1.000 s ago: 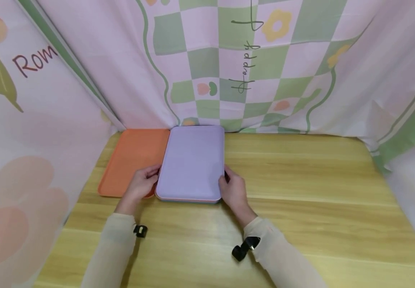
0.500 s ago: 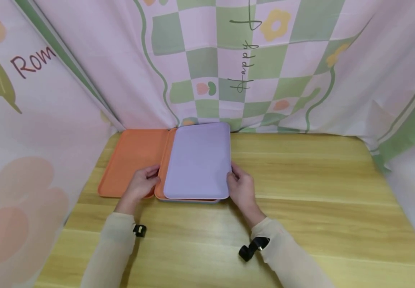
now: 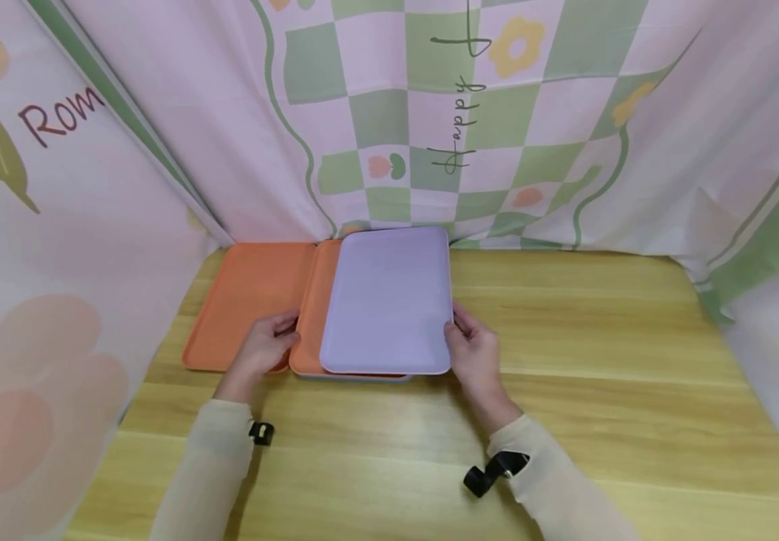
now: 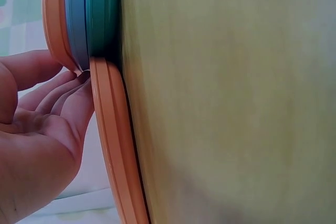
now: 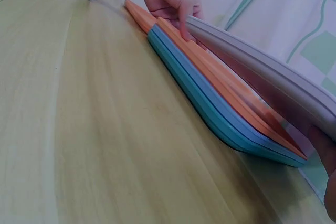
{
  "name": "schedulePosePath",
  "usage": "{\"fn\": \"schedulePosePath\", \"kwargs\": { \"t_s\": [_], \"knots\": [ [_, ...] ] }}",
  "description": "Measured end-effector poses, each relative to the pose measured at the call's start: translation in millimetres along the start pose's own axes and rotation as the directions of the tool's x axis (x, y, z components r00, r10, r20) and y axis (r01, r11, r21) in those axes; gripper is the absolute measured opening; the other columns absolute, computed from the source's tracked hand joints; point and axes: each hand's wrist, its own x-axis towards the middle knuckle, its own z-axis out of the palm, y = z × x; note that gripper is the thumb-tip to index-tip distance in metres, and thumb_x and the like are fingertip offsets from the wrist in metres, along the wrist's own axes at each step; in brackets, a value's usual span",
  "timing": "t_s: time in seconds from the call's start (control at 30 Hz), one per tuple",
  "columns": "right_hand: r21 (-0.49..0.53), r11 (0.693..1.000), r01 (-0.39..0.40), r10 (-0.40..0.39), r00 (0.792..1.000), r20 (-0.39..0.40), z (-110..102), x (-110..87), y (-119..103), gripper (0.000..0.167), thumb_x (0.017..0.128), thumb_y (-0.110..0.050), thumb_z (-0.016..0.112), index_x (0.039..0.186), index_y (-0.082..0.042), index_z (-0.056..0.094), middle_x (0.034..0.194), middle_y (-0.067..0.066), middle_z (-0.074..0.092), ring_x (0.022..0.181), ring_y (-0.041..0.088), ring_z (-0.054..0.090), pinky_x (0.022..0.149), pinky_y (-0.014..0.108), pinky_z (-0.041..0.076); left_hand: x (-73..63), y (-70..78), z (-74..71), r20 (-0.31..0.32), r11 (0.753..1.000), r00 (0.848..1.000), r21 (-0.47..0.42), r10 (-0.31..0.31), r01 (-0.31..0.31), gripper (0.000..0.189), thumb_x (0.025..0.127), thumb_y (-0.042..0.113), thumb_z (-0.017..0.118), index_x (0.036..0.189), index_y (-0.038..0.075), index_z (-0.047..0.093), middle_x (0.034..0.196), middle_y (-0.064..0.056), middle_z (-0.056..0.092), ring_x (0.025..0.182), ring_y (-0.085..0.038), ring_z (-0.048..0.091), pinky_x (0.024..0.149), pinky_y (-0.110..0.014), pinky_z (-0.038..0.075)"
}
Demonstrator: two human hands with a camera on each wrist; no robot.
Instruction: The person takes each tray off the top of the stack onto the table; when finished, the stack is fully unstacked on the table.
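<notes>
A lavender tray [image 3: 389,300] overlaps the stack, shifted to its right, with its right side raised in the right wrist view. My right hand [image 3: 480,357] pinches its right edge, thumb on top and fingers underneath. Beneath lie an orange tray [image 3: 309,338], a blue tray [image 4: 76,19] and a teal tray [image 4: 102,14], stacked on the table. My left hand [image 3: 265,349] pinches the left edge of the stack's orange tray, thumb above and fingertips by its rim. Flat to the left of the stack, a second orange tray [image 3: 240,300] extends beneath my left hand.
The wooden table [image 3: 599,376] stretches right and forward of the trays. A patterned curtain [image 3: 382,113] hangs right behind its back edge, and another printed cloth [image 3: 58,285] closes off the left side. Black wrist cameras sit on both sleeves.
My right hand has slid the lavender tray rightward and raised its right side, uncovering a strip of the orange tray below. My left hand has stayed at the stack's left edge.
</notes>
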Motion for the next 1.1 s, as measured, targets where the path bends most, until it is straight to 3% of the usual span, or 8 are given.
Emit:
{"fn": "schedulePosePath", "kwargs": {
  "t_s": [0.23, 0.33, 0.8, 1.1],
  "knots": [
    [0.021, 0.999, -0.044, 0.045, 0.999, -0.016, -19.4, 1.7, -4.0, 0.045, 0.105, 0.000, 0.057, 0.149, 0.005, 0.061, 0.142, 0.028, 0.066, 0.105, -0.001, 0.073, 0.084, 0.014, 0.061, -0.7, 2.0, -0.5, 0.011, 1.000, 1.000, 0.002, -0.026, 0.026, 0.054, 0.107, 0.000, 0.058, 0.160, -0.007, 0.046, 0.159, -0.031, 0.051, 0.152, -0.043, 0.049, 0.121, -0.052, 0.047],
    [0.030, 0.998, -0.055, 0.055, 0.998, -0.026, -28.4, 1.8, -4.4, 0.044, 0.105, 0.000, 0.058, 0.149, 0.004, 0.061, 0.143, 0.027, 0.066, 0.099, -0.010, 0.071, 0.085, 0.013, 0.061, -0.3, 2.0, -0.2, 0.011, 0.999, 0.999, -0.007, -0.037, 0.037, 0.054, 0.108, 0.000, 0.057, 0.160, -0.006, 0.045, 0.160, -0.031, 0.050, 0.153, -0.042, 0.048, 0.122, -0.053, 0.047],
    [0.056, 0.992, -0.112, 0.116, 0.990, -0.077, -80.7, -1.4, -5.4, 0.046, 0.105, -0.001, 0.061, 0.151, 0.003, 0.059, 0.147, 0.027, 0.059, 0.098, -0.010, 0.073, 0.084, 0.015, 0.062, -1.8, 2.4, 1.1, -0.002, 1.000, 1.000, 0.013, -0.002, 0.002, 0.054, 0.105, -0.003, 0.059, 0.157, -0.011, 0.047, 0.156, -0.034, 0.052, 0.150, -0.045, 0.050, 0.120, -0.053, 0.049],
    [0.113, 0.981, -0.156, 0.171, 0.976, -0.138, -114.0, -0.4, -4.2, 0.046, 0.104, -0.001, 0.065, 0.150, -0.001, 0.062, 0.133, 0.007, 0.071, 0.099, -0.008, 0.074, 0.084, 0.014, 0.062, -0.7, 1.9, 1.0, -0.003, 0.999, 1.000, 0.039, -0.003, 0.003, 0.054, 0.106, -0.001, 0.059, 0.157, -0.010, 0.047, 0.156, -0.034, 0.053, 0.150, -0.045, 0.050, 0.121, -0.056, 0.047]
  ]
}}
